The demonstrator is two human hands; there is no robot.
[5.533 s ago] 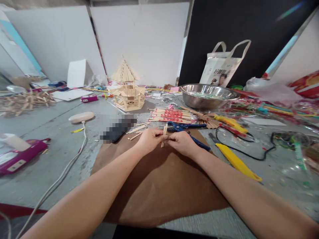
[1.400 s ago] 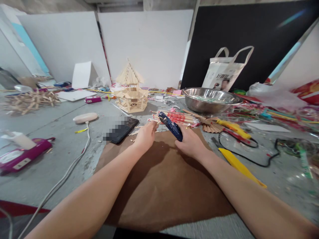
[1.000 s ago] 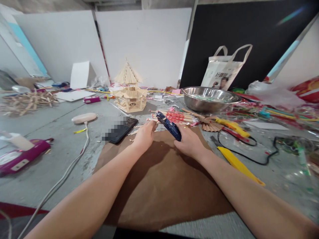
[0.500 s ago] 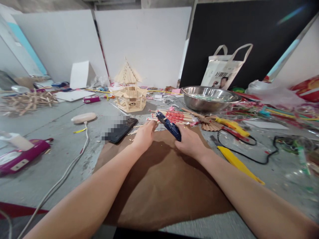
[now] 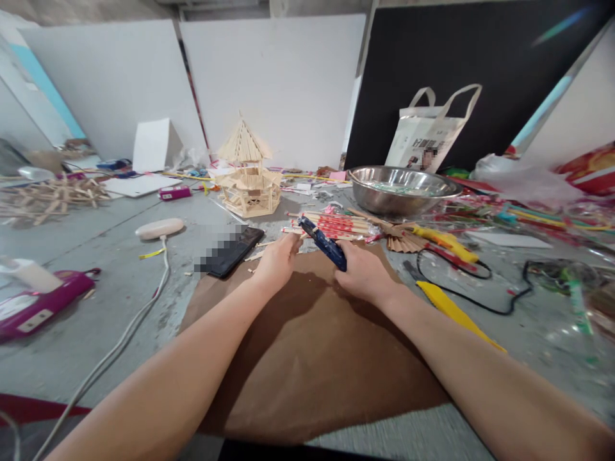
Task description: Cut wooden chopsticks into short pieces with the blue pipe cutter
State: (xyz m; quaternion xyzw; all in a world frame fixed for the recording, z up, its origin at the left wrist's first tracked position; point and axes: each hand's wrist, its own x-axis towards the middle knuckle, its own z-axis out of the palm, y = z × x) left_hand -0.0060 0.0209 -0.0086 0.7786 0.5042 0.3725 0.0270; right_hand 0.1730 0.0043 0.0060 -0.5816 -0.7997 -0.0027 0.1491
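My right hand (image 5: pixel 362 272) is closed round the blue handles of a pair of cutters (image 5: pixel 323 241), whose head points up and to the left. My left hand (image 5: pixel 277 259) is pinched shut just left of that head, holding a small wooden stick piece that is mostly hidden by the fingers. Both hands hover over the far edge of a brown paper sheet (image 5: pixel 307 358). Right behind them lies a bundle of red-wrapped chopsticks (image 5: pixel 336 225). Loose wooden sticks (image 5: pixel 269 244) lie left of my left hand.
A stick-built pavilion model (image 5: pixel 247 169) stands behind, a steel bowl (image 5: pixel 401 189) to its right. A black phone (image 5: pixel 230 251), a white cable (image 5: pixel 120 333), a yellow tool (image 5: pixel 456 314), a black cord (image 5: pixel 480 291), a magenta device (image 5: pixel 33 307) and a white tote bag (image 5: pixel 430 131) surround the sheet.
Since the earliest frame my right hand has picked up the blue cutters and brought them to the stick in my left hand. Over the last second both hands barely moved.
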